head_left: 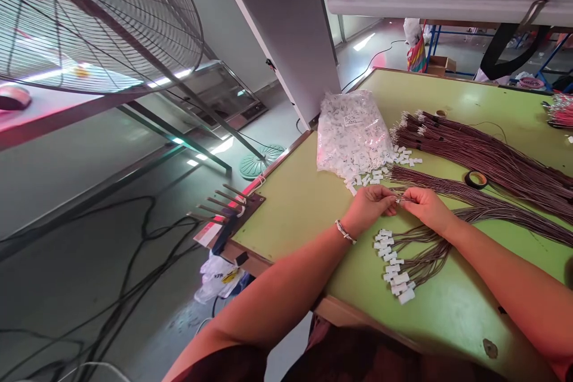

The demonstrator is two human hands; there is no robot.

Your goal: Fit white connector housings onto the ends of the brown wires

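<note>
My left hand (pixel 372 208) and my right hand (pixel 424 208) meet fingertip to fingertip above the green table. Both are closed in a pinch, and the small pale piece (pixel 398 200) between them is mostly hidden by the fingers. Just below my hands lie several brown wires ending in white connectors (pixel 394 262), fanned in a row. A bundle of brown wires (pixel 421 178) without connectors runs close behind my right hand. Loose white connectors (pixel 373 176) spill beyond my left hand from a clear plastic bag (pixel 353 128) full of them.
A thicker brown wire bundle (pixel 483 158) lies at the back right, with a roll of black tape (pixel 476 179) by it. A rack with metal pegs (pixel 242 212) sits at the left table edge. A large fan (pixel 102 24) stands left; cables (pixel 129 274) cross the floor.
</note>
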